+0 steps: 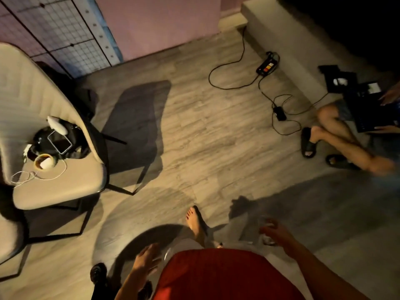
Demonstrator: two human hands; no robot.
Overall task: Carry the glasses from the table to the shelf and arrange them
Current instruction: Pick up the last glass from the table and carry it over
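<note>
Over on the left there's a beige chair (pixel 58 180) with a bunch of stuff dumped on the seat: a phone (pixel 59 142) lying on something dark, a roll of tape (pixel 44 163) and a white cable (pixel 39 175) looping toward the front edge. Behind it a wire grid panel (pixel 62 33) leans against the pinkish wall. Moving toward the middle, the person's left hand (pixel 146 259) hangs low beside their red top (pixel 218 276), fingers spread apart and holding nothing as far as I can see; there's a faint glassy rim (pixel 167 253) just right of it but it's too blurry to say what it is. One bare foot (pixel 194 221) is planted ahead on the grey wood-look floor (pixel 194 126). Right of that, the right hand (pixel 277 233) is wrapped around a clear glass (pixel 267 234), fingers curled on its side, carried out over the floor at about waist level. Further back on the right a power strip (pixel 267 67) and black cords sit on the floor, and at the far right someone else sits with a laptop (pixel 368 105) on their lap, black slides (pixel 308 142) on their feet.
</note>
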